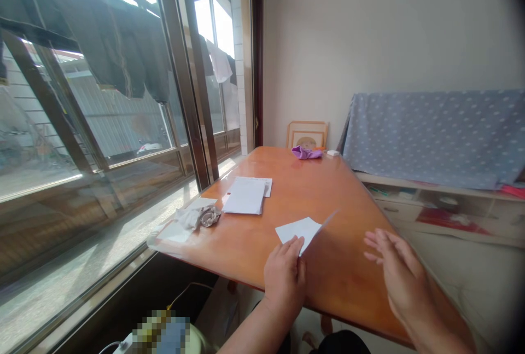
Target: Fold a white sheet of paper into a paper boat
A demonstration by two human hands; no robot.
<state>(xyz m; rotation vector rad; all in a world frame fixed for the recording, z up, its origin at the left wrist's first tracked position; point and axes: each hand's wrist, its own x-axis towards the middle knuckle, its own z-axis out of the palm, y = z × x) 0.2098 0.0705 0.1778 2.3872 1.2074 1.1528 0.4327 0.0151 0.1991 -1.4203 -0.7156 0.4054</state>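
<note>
Left hand (285, 277) grips a white paper sheet (296, 232) over the near edge of the wooden table (342, 272); right hand (400, 272) open wide, fingers spread, just beside the sheet. White envelopes (245, 196) lie farther along the table.

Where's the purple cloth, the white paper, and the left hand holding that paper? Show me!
Purple cloth (305, 152), head view, middle of the crumpled cloth.
White paper (297, 232), head view, flat middle of the sheet.
Left hand (284, 277), head view, back of the hand.

A pixelated object (162, 335) at the bottom edge cannot be made out, a small white item (332, 153) is too small to tell, and the left hand (285, 277) hides a corner of the paper (297, 232).
</note>
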